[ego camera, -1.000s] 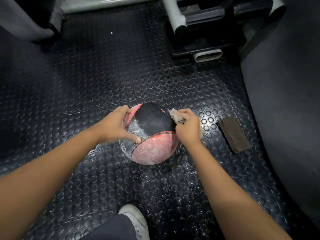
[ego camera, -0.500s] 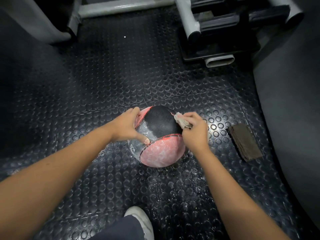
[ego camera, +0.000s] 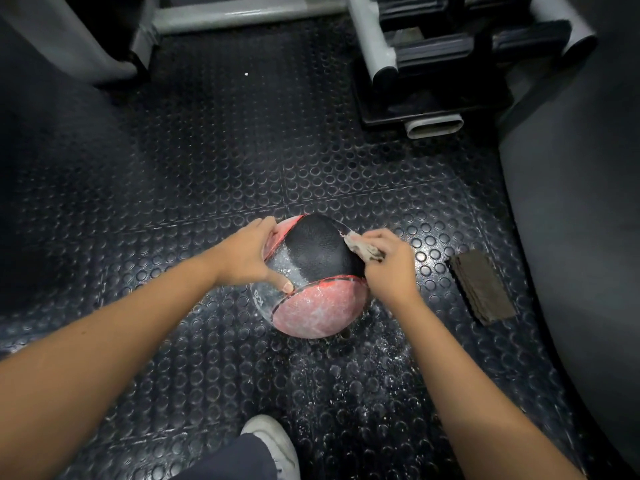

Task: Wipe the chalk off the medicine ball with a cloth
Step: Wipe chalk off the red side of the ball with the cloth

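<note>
To wipe well, I judge that my left hand (ego camera: 249, 254) should brace the round black-and-red textured rubber medicine ball (ego camera: 318, 251) firmly on the studded black rubber floor (ego camera: 207, 168). Its fingers curl over the ball's left side and its thumb presses near the red seam. My right hand (ego camera: 389, 268), pinching a small crumpled beige cloth (ego camera: 363, 249), should rub in short, firm strokes. The ball lies between my hands, touching both. The cloth meets its upper right edge. The red panel nearest me looks white with chalk.
</note>
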`<state>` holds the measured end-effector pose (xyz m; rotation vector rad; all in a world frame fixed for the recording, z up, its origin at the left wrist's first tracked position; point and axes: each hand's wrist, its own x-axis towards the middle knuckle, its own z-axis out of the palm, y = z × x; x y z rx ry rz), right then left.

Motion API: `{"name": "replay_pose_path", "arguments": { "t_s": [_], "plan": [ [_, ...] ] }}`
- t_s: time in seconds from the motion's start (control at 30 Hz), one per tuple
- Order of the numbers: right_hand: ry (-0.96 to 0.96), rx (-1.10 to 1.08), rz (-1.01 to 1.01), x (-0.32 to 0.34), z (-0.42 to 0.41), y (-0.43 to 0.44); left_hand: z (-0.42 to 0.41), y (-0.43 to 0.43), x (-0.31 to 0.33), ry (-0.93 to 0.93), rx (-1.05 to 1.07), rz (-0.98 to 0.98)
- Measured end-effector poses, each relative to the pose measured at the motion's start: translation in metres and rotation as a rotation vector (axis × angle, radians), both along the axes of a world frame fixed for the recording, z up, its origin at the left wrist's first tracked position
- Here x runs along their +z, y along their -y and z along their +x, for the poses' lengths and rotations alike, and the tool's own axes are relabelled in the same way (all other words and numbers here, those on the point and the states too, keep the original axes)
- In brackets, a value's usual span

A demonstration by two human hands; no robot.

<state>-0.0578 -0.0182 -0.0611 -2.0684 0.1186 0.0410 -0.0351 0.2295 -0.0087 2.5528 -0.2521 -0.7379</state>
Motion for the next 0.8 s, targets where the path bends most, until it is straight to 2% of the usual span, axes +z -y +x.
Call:
{"name": "replay_pose_path", "arguments": {
  "t_s": [0.17,0.3,0.43,0.5,0.57,0.67,0.73,0.8],
  "plan": [
    [-0.114,-0.142,-0.028,-0.021,0.015,0.015,-0.003,0.007,-0.001,0.005,-0.012,0.016],
    [-0.042,0.001,-0.081,0.004,0.034,-0.013,-0.003,0.004,-0.001,0.016,0.001,0.019],
    [-0.043,0.094,-0.034,0.018,0.000,-0.005,-0.005,-0.004,-0.005,0.014,0.032,0.009],
    [-0.126,0.012,0.025,0.022,-0.018,0.013,-0.004,-0.004,-0.005,0.005,0.037,-0.008],
    [-0.273,-0.158,0.145,0.028,-0.037,0.032,-0.001,-0.006,-0.001,-0.059,0.068,-0.088],
    [-0.433,-0.439,0.369,0.033,-0.070,0.053,0.010,-0.017,0.001,-0.144,0.239,-0.267],
    [-0.531,-0.464,0.479,0.034,-0.091,0.052,0.022,-0.021,-0.005,-0.159,0.476,-0.349],
    [-0.660,-0.423,0.490,0.028,-0.105,0.043,0.035,-0.026,-0.016,-0.201,0.664,-0.335]
  ]
}}
